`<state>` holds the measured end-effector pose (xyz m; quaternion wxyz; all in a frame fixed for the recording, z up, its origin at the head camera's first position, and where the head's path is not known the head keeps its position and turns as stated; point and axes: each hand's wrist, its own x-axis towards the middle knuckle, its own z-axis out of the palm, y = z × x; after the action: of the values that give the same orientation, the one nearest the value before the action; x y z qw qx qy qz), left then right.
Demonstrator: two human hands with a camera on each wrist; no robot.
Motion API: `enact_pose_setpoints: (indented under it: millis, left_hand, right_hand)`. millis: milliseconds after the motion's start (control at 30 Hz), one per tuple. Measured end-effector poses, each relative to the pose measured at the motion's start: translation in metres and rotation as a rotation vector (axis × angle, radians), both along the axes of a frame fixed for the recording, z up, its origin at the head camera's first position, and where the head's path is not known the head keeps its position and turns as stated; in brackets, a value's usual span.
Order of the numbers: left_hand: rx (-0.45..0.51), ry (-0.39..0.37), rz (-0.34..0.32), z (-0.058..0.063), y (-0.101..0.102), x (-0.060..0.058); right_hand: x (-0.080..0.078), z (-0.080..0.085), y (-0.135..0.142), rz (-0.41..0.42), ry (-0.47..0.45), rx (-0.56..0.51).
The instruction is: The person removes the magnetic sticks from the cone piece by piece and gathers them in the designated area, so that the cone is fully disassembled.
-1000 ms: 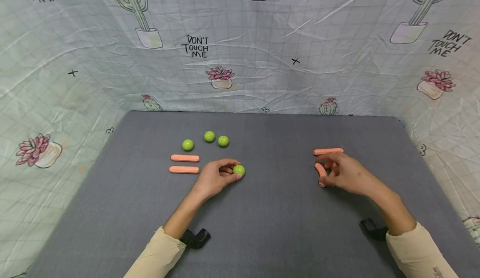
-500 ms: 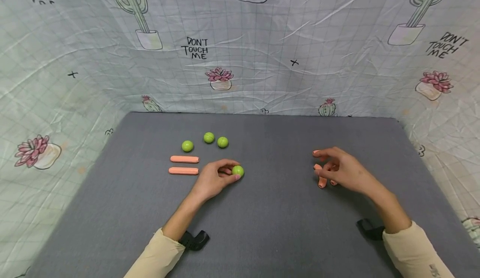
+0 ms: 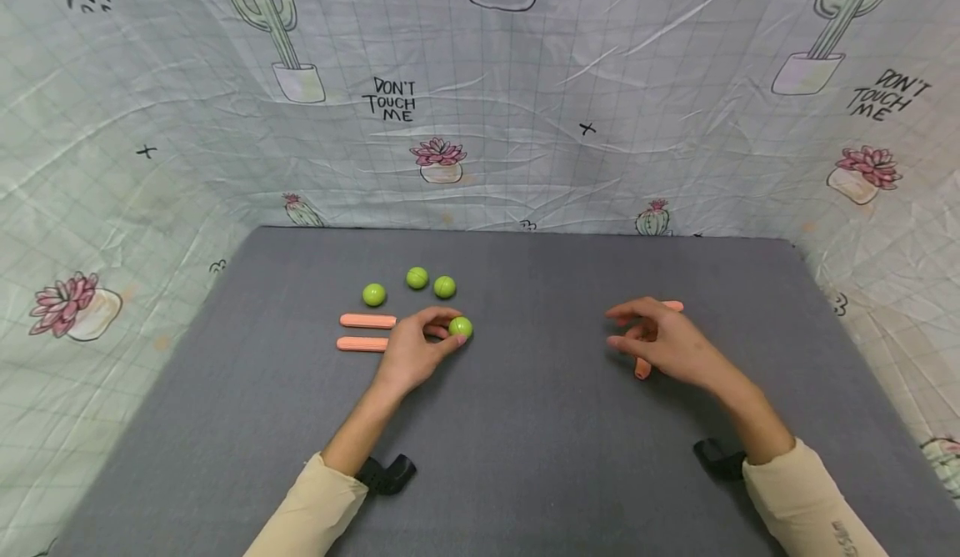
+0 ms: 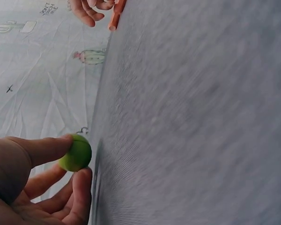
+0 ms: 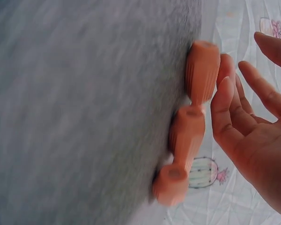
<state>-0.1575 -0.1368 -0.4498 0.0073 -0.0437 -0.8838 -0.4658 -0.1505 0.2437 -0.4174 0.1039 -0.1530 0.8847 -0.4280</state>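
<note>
Thumb and fingertips of my left hand [image 3: 408, 355] pinch a small lime-green ball [image 3: 461, 328], left of the table's middle. The left wrist view shows that ball [image 4: 77, 153] close above the grey surface. My right hand [image 3: 678, 350] hovers with fingers loosely extended over orange, ridged, sausage-shaped sticks and holds nothing. One stick [image 3: 642, 368] shows below its thumb, another stick [image 3: 673, 306] behind its knuckles. Three orange pieces appear in the right wrist view, the uppermost piece [image 5: 203, 70] beside the fingertips; the hand partly hides them in the head view.
Two parallel orange sticks, a far stick [image 3: 367, 321] and a near stick [image 3: 362, 344], lie left of my left hand, which covers their right ends. Behind them sit three green balls [image 3: 417, 278]. Grey cloth covers the table [image 3: 525, 457]; a printed curtain [image 3: 525, 123] stands around it.
My right hand has let go of an orange stick and shifted left above the sticks. My left hand has moved a little left and away from me, with the ball in its grip.
</note>
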Motion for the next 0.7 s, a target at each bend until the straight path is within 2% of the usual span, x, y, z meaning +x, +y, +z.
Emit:
enact_pose_setpoints:
  millis: [133,500,700]
  left_hand:
    - [-0.019,0.017,0.039,0.002,-0.004,-0.005]
    - [-0.122,0.097,0.158,0.007,-0.018,-0.015]
    - [-0.23,0.13,0.22,0.009,-0.021,-0.018]
  right_hand:
    - [-0.001,0.0,-0.009,0.006,-0.027,-0.016]
    - [-0.002,-0.006,-0.026,0.044,0.027,-0.047]
    - [-0.004,-0.006,-0.028,0.049,0.026,-0.046]
